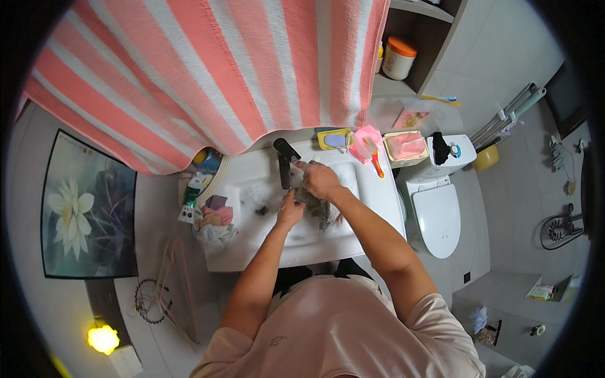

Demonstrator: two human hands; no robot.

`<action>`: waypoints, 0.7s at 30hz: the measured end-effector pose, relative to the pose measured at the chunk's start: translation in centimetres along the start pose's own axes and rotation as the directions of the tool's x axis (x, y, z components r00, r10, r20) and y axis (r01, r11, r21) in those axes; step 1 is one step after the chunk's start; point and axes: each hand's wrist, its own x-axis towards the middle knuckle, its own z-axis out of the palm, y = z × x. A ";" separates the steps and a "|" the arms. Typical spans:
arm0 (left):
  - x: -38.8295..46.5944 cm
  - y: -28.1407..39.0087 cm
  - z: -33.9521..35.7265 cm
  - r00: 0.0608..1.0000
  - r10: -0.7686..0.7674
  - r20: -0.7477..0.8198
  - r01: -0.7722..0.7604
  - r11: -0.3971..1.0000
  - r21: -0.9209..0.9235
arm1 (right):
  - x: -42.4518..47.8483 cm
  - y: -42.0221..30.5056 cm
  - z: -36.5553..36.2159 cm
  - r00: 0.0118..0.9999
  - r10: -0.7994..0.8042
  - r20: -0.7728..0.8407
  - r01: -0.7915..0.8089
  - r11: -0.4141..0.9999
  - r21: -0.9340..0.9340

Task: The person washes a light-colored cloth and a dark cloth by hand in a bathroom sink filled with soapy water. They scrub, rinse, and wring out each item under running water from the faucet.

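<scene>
A white washbasin point(250, 231) holds soap suds and a dark, wet item point(321, 212), possibly cloth, partly hidden by my hands. At its back stands a black faucet point(285, 171) with a raised lever point(286, 148). My right hand point(322, 180) is beside the faucet, one finger stretched to its lever or body; whether it touches cannot be told. Just below the spout end is my left hand point(290, 210), fingers apart, with nothing visible in it. Both hands look wet and soapy. A small dark clump point(262, 210) lies in the suds to the left.
A striped towel point(246, 66) hangs above the back. Left on the counter lie crumpled cloths point(216, 216). Along the right rim are a yellow soap dish point(326, 144), an orange-handled brush point(377, 163) and a pink-filled basket point(405, 147). A toilet point(437, 217) stands right.
</scene>
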 end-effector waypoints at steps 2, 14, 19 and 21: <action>-0.5 0.5 -0.6 0.992 -0.071 0.103 0.090 0.978 -0.186 | -0.5 0.3 -1.4 0.996 -0.090 -0.018 0.092 0.983 0.161; -1.5 1.5 -0.4 0.971 0.112 0.210 0.103 0.598 -0.795 | -3.1 -1.3 -11.4 0.981 -0.095 -0.167 0.192 0.555 0.809; -2.4 6.4 0.4 0.995 0.066 0.080 0.058 0.281 -0.958 | -4.0 4.2 -7.2 0.966 0.229 -0.117 0.045 0.298 0.954; -3.0 7.8 0.0 0.998 0.047 0.047 0.035 0.220 -0.975 | -4.9 4.5 -4.6 0.929 0.361 -0.077 0.018 0.165 0.986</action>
